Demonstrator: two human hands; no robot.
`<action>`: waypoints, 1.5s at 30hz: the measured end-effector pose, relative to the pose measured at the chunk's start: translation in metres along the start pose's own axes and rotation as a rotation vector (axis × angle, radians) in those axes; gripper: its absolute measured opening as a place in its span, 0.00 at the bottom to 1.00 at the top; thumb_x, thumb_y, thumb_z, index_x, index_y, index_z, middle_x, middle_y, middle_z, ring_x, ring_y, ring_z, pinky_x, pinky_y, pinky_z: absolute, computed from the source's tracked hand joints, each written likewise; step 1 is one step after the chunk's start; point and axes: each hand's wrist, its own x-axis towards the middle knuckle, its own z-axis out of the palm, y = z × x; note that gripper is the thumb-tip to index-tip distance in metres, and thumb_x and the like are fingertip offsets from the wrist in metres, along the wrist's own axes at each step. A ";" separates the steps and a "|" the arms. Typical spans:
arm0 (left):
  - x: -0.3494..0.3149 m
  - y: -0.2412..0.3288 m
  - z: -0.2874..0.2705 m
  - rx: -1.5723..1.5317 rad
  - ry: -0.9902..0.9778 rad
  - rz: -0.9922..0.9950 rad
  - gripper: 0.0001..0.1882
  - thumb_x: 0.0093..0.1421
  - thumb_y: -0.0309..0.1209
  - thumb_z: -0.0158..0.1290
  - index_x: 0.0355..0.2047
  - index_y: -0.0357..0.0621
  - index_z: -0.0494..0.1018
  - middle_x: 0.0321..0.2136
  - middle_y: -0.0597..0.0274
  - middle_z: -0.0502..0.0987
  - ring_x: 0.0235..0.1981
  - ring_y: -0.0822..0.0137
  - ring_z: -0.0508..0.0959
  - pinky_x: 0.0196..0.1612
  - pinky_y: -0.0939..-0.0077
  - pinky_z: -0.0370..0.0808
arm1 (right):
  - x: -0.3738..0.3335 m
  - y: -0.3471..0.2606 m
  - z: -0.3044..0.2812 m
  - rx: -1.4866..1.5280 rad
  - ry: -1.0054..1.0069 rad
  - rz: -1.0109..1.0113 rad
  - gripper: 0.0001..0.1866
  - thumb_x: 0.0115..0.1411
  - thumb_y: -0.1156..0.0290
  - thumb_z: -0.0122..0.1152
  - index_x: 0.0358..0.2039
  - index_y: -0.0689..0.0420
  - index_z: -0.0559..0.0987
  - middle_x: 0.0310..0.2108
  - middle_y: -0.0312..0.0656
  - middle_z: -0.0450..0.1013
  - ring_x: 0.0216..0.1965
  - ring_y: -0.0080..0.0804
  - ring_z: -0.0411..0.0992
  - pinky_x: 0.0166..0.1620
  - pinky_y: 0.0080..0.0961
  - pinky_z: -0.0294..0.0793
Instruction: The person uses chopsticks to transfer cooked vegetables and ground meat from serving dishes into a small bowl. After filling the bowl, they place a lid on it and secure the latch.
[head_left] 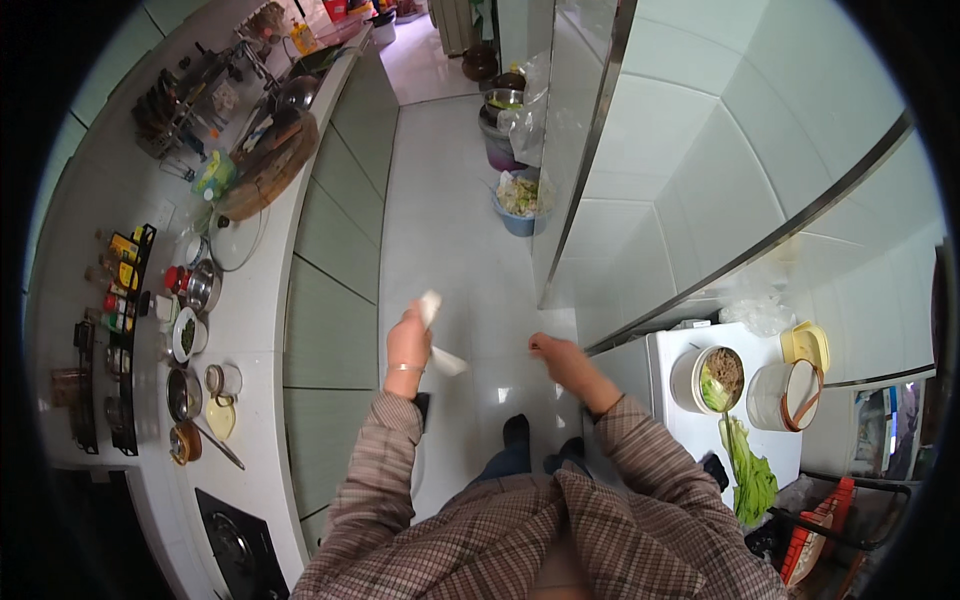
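Head view: the white tiled floor [450, 230] fills the middle, running off toward 12 o'clock between two runs of kitchen furniture. At 9 o'clock a long pale bench [262, 330] curves along the left side, carrying a round wooden board [268, 165] near 11 o'clock, a glass lid [236, 240], small metal bowls [203, 286] and a rack of bottles [125, 275]; a black hob [235, 545] sits at 7 o'clock. At 3 o'clock a small white table [680, 420] holds a metal pot of food [708, 378], a white tub with an orange-brown band [786, 395], a yellow lid [806, 345] and green leaves [752, 478] hanging over its edge. Up the floor near 12 o'clock stands a blue bucket of scraps [522, 205].

The person's checked sleeves [520, 530] come in from 6 o'clock. The left hand [408, 340] is raised over the floor, fingers curled shut round a white cloth or paper [436, 330]; the material sticks out of the fist at 12 o'clock and trails down to about 4 o'clock, its lower end hanging free. A thin bangle [404, 368] circles that wrist. The right hand [556, 352] hovers at 3 o'clock from the cloth, clear of it, fingers drawn loosely together and pointing toward it, holding nothing that can be seen. Dark socks [516, 430] show below, between the arms.
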 end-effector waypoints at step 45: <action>-0.139 0.088 0.054 -1.466 -0.372 -0.250 0.20 0.67 0.29 0.58 0.55 0.44 0.63 0.51 0.61 0.74 0.52 0.70 0.75 0.55 0.71 0.76 | -0.070 -0.048 -0.012 0.843 0.306 0.307 0.44 0.62 0.63 0.70 0.72 0.61 0.57 0.60 0.51 0.70 0.60 0.36 0.70 0.60 0.31 0.71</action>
